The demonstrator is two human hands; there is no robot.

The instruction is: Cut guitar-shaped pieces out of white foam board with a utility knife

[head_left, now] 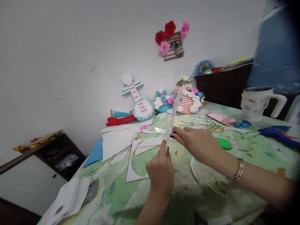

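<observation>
My left hand (161,168) is closed around the lower end of a long, pale, translucent stick (174,111), which stands up tilted slightly right. In my closed right hand (199,142) is a utility knife (161,130). Its bare blade points left and crosses the stick just above my left fingers. Most of the handle is hidden by the hand; a bright green end (223,143) in line with the blade appears behind the wrist. Beneath my hands lies a white board (140,178) with a round cut-out, and a curved white offcut (193,168) is nearby.
White sheets (117,143) and a paper instrument (140,103) are at the back, beside flower-covered crafts (187,103). On the right stand a mug (254,104) and a blue glue gun (278,132). A white case (70,200) lies near the left table edge.
</observation>
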